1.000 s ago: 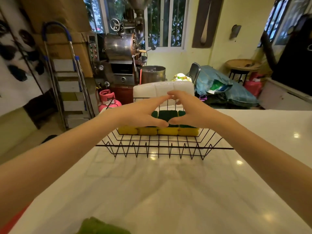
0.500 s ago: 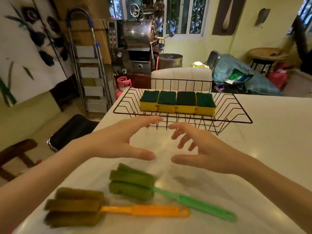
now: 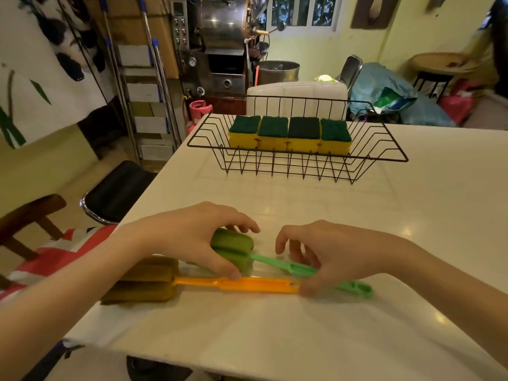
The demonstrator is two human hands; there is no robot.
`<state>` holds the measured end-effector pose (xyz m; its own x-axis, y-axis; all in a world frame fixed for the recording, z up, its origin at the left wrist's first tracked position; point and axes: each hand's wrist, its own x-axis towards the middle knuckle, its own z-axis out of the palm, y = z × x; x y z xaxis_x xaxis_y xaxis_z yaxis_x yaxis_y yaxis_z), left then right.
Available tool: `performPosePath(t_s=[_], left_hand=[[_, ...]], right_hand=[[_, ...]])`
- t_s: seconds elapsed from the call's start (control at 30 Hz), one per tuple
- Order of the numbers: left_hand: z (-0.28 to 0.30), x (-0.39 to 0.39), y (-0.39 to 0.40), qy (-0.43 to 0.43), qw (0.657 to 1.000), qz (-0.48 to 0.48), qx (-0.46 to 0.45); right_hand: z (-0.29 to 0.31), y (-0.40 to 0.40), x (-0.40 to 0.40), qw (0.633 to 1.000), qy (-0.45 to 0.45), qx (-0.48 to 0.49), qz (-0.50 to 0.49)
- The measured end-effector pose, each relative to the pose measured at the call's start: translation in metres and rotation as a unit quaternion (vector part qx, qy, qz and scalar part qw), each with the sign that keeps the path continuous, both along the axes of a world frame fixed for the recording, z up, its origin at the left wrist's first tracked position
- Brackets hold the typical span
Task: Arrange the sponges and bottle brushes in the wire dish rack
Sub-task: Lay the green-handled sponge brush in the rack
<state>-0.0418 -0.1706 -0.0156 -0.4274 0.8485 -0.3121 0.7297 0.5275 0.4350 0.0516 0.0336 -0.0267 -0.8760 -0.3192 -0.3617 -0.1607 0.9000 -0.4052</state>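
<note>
A black wire dish rack (image 3: pixel 384 154) stands at the far side of the white table, holding a row of several yellow sponges with green tops (image 3: pixel 290 134). Near the front edge lie two bottle brushes. My left hand (image 3: pixel 189 237) curls over the sponge head of the green bottle brush (image 3: pixel 233 250), thumb and fingers on either side of it. My right hand (image 3: pixel 327 253) closes on the green handle, its thumb touching the end of the orange handle. The orange bottle brush (image 3: pixel 239 284), with its olive-brown head, lies flat just in front.
The white table (image 3: pixel 357 221) runs from the rack to its front edge near me. A black stool (image 3: pixel 115 188) and a wooden chair (image 3: pixel 30 215) stand left of the table. A white chair back (image 3: pixel 297 97) rises behind the rack.
Both hands have drawn back from the rack and come down onto the green bottle brush; half a second ago they hovered open above the table. The view has tilted downward.
</note>
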Motion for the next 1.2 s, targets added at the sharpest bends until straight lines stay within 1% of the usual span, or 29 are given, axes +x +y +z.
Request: performPosePath(t_s=[0.1,0.3,0.5,0.57,0.7,0.83,0.93,1.03,1.2], left_hand=[[-0.001,-0.001,0.002,0.015,1.000,-0.004,-0.008],[0.004,-0.010,0.009,0.038,0.999,-0.008,0.004],[0.021,-0.025,0.023,0.099,0.995,-0.015,0.024],[0.032,-0.033,0.026,0.120,0.992,-0.009,0.033],[0.059,-0.051,0.037,0.169,0.983,-0.002,0.075],[0.082,-0.077,0.052,0.183,0.976,0.013,0.119],[0.086,-0.103,0.064,0.197,0.968,0.024,0.152],[0.077,-0.130,0.075,0.206,0.967,0.039,0.147],[0.047,-0.168,0.092,0.226,0.970,0.047,0.071]], right_hand=[[-0.001,0.002,0.001,1.000,-0.014,0.005,0.003],[0.007,0.012,-0.004,1.000,-0.009,0.023,0.010],[0.023,0.022,-0.018,0.998,0.044,0.055,-0.003],[0.032,0.027,-0.024,0.995,0.072,0.069,-0.008],[0.052,0.040,-0.040,0.980,0.167,0.103,-0.014],[0.075,0.055,-0.064,0.956,0.256,0.136,-0.042],[0.086,0.069,-0.086,0.941,0.290,0.162,-0.070],[0.085,0.080,-0.110,0.942,0.277,0.171,-0.081],[0.062,0.090,-0.146,0.954,0.234,0.168,-0.088]])
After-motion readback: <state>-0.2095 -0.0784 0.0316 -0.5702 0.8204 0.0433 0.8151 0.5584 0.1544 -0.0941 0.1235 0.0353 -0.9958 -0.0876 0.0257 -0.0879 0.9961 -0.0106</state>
